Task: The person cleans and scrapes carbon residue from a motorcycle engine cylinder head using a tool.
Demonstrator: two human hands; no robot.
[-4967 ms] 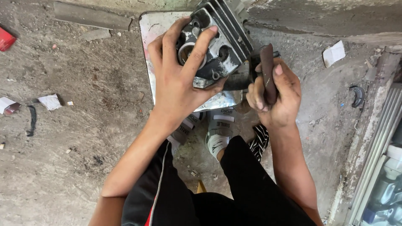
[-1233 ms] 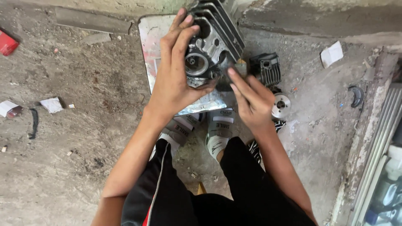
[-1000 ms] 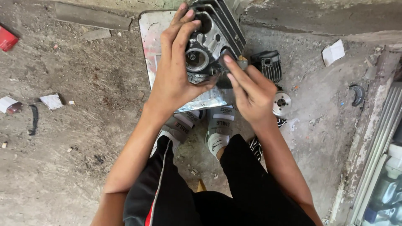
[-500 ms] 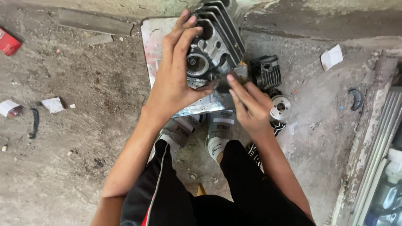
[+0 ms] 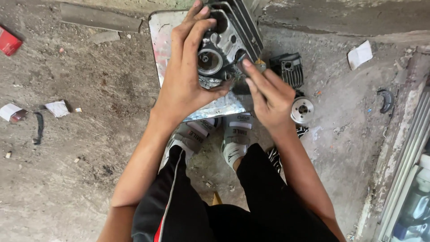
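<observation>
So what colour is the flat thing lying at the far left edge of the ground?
Red, the flat packet, head view.

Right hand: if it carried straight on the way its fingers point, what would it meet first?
The right hand points up-left at the finned engine part held by the left hand; its fingertips look already against it, though depth is unclear.

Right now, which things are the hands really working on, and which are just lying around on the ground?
In use:
- finned engine part, gripped by the left hand
- right hand, fingertips at its side
- metal tray under it

Lying about:
- small black finned part
- round metal disc
- white paper scrap
- red packet
- curved black piece
</observation>
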